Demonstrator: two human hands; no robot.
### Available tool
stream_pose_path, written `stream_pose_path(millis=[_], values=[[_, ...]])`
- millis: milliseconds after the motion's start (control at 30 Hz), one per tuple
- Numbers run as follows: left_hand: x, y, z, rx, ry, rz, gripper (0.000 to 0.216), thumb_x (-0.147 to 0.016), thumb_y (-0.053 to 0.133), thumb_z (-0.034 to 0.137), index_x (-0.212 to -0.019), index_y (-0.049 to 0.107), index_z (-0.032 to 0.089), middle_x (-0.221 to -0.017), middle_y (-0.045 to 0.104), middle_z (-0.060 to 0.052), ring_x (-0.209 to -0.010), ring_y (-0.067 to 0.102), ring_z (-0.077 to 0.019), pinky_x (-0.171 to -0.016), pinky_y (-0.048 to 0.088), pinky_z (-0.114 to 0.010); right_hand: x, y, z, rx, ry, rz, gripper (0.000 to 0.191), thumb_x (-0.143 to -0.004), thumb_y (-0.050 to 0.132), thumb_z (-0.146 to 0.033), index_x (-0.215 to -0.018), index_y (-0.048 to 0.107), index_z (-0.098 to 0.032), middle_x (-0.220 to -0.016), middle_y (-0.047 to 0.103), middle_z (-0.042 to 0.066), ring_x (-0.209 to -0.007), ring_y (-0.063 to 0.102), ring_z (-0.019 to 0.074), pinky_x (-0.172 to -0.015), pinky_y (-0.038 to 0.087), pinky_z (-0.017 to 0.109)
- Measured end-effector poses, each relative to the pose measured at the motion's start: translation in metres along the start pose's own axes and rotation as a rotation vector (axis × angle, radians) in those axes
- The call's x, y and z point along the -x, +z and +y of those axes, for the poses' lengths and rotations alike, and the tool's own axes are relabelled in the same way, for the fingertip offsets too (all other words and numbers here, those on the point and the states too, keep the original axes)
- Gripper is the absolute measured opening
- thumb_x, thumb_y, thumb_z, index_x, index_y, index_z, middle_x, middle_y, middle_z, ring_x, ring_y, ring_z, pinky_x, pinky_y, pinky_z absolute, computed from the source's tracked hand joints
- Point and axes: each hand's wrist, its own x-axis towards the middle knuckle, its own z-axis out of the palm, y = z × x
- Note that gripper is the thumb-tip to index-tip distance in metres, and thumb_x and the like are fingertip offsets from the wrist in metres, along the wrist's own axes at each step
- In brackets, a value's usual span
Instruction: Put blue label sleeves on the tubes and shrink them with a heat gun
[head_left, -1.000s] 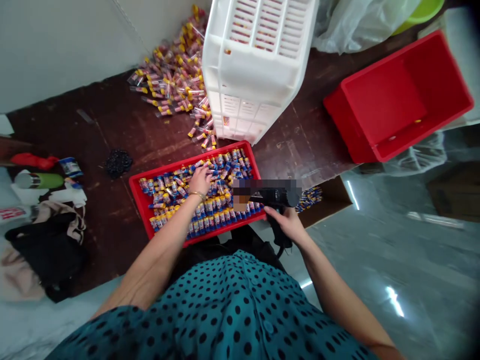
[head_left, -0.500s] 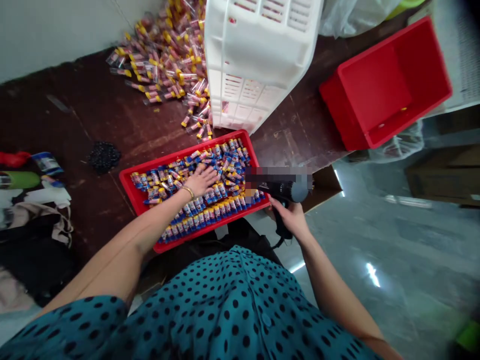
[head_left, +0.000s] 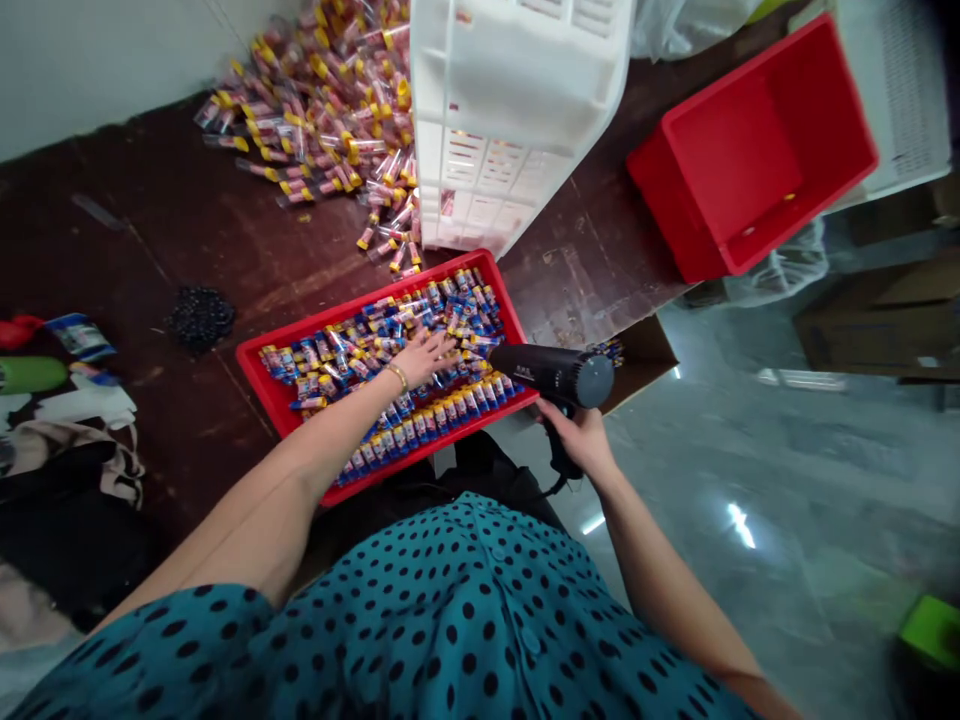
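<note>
At the near edge of a dark table [head_left: 289,260], a shallow red tray [head_left: 276,402] is set at a slant. It is filled with small tubes [head_left: 420,428], blue and yellow at the ends, lined up along the near side and jumbled behind. A black hair dryer [head_left: 534,368], pointed across the tray's right end, is gripped in the right hand [head_left: 582,438]. The left hand [head_left: 421,360] is held open, fingers spread, over the tubes; whether any are touched cannot be told.

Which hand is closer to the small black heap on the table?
Left. The left hand is over the red tray, right of the black heap; the right hand, farther right, grips a black blower at the tray's end.
</note>
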Motion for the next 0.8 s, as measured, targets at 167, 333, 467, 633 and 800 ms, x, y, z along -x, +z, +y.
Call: stream_pose_path(millis=[167,333,467,633,800], values=[[-0.002,-0.025,-0.031,0.004,-0.226,0.206,0.049,-0.085,0.058,0.023,-0.134,0.057,0.026,-0.151,0.045,-0.009,-0.147,0.021,-0.0307,-0.117,0.006,-0.058,0.015,0.007,-0.001,0.001,0.061,-0.108,0.04,-0.078,0.069,-0.054,-0.074,0.069,-0.014,-0.063,0.068,0.006,-0.053,0.057,0.0166,-0.051,0.044,0.027],[0.076,-0.039,-0.033,0.054,-0.466,0.394,0.042,-0.09,0.048,0.026,-0.131,0.059,0.022,-0.147,0.049,-0.011,-0.144,0.028,-0.0298,-0.113,0.022,-0.053,0.031,0.029,0.001,0.009,0.0,-0.153,0.039,-0.079,0.069,-0.052,-0.077,0.069,-0.013,-0.067,0.069,0.005,-0.059,0.059,0.018,-0.057,0.046,0.028],[0.155,-0.019,-0.009,0.093,-0.655,0.418,0.041,-0.092,0.044,0.032,-0.126,0.061,0.018,-0.14,0.054,-0.015,-0.136,0.039,-0.0315,-0.108,0.033,-0.051,0.032,0.036,-0.002,-0.036,0.023,-0.091,0.039,-0.079,0.068,-0.052,-0.081,0.069,-0.013,-0.067,0.068,0.005,-0.059,0.06,0.0189,-0.057,0.047,0.029],[0.211,0.029,0.045,0.255,-0.688,0.341,0.04,-0.091,0.042,0.033,-0.121,0.064,0.018,-0.124,0.063,-0.016,-0.121,0.054,-0.03,-0.104,0.042,-0.047,0.03,0.037,-0.002,-0.048,-0.027,-0.003,0.036,-0.077,0.071,-0.049,-0.079,0.069,-0.014,-0.068,0.069,0.006,-0.061,0.061,0.0194,-0.06,0.049,0.03],[0.194,0.063,0.083,0.49,-0.8,0.326,0.046,-0.09,0.046,0.034,-0.131,0.055,0.016,-0.13,0.059,-0.017,-0.116,0.06,-0.0274,-0.101,0.047,-0.042,0.02,0.05,-0.007,-0.093,0.011,-0.087,0.037,-0.078,0.069,-0.051,-0.076,0.071,-0.015,-0.065,0.069,0.006,-0.058,0.061,0.0195,-0.061,0.051,0.031]])
